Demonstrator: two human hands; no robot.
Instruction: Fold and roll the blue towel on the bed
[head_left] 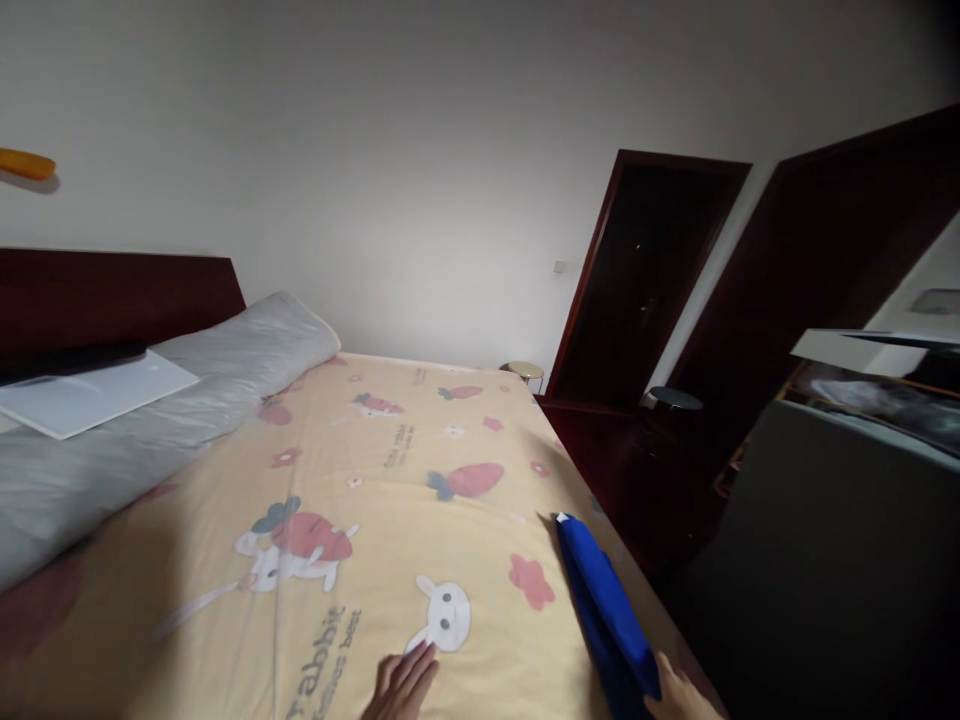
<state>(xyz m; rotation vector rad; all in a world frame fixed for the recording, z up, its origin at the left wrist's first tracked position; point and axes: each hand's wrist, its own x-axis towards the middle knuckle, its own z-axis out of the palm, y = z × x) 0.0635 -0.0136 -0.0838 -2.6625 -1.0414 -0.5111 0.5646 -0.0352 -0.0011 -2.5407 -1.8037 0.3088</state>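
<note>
A yellow bed sheet (420,470) printed with rabbits and carrots covers the bed. My left hand (400,686) lies flat on it at the bottom edge of the view, fingers together and pointing up, beside a white rabbit print. A folded blue cloth (604,610) lies along the bed's right edge. My right hand (679,692) touches its near end at the bottom of the view; only part of the hand shows, and the grip is hidden.
A long grey pillow (150,420) lies along the dark wooden headboard (112,290), with a white flat board (82,395) on it. A dark doorway (645,280), a small round stool (525,372) and a grey cabinet (825,560) stand to the right of the bed.
</note>
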